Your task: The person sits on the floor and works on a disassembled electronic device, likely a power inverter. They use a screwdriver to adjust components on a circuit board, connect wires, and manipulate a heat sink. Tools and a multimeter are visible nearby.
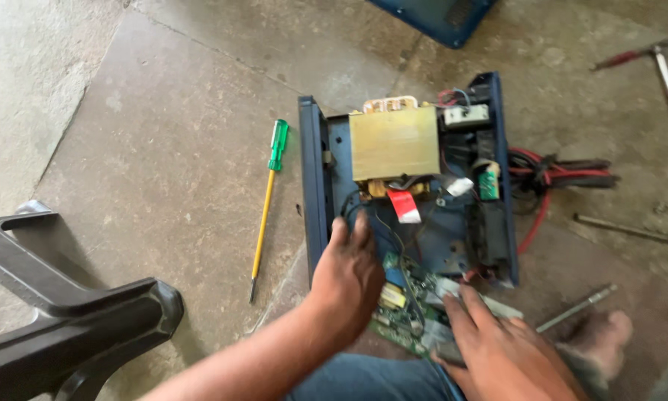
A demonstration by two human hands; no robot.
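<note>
Nearest me, my right hand (501,349) lies flat and loose-fingered on the near-right end of the green circuit board (408,297), its grip spread and closed on nothing, fingertips pointing away and to the left. My left hand (347,278) sits just beyond and to the left, knuckles up, fingers curled down over the board's far-left edge among the dark wires (356,204); I cannot tell whether that grip pinches anything, since the fingertips are hidden. The board lies between both hands, tilted out of the near end of the open blue case (315,186), its long axis running from near-left to far-right. The left hand is the nearer to the wiring; the right covers the board's free end.

The board looks crowded with small parts, one yellow block among them. Farther in, the case holds a brass-coloured transformer (393,142). A green-handled screwdriver (267,197) lies on the floor (163,148), well apart to the left, with red cables (549,178) trailing to the right.
</note>
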